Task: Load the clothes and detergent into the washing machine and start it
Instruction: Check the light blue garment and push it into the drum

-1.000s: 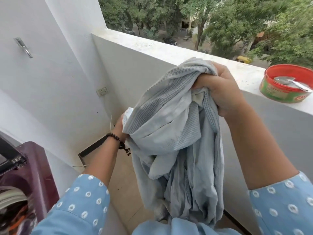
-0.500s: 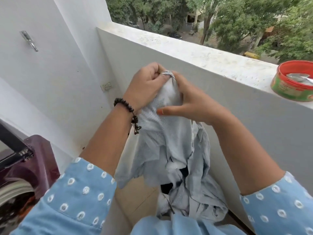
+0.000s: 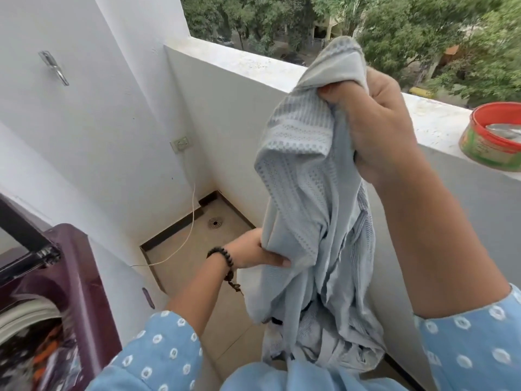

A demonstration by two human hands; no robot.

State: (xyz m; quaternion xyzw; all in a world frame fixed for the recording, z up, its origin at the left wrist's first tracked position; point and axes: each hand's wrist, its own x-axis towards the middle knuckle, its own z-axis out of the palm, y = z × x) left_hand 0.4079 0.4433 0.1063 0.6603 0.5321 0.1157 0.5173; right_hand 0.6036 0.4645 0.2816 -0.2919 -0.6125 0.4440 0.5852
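- Garment [image 3: 304, 193], pale blue-grey with woven dotted bands, hangs over open tiled floor [image 3: 197, 263] between the parapet wall [image 3: 225, 114] and the maroon washing machine [image 3: 76, 277] at lower left.
- Right hand [image 3: 377, 125] is raised, fist clenched round its top.
- Left hand [image 3: 253, 252], lower, pinches a side fold.
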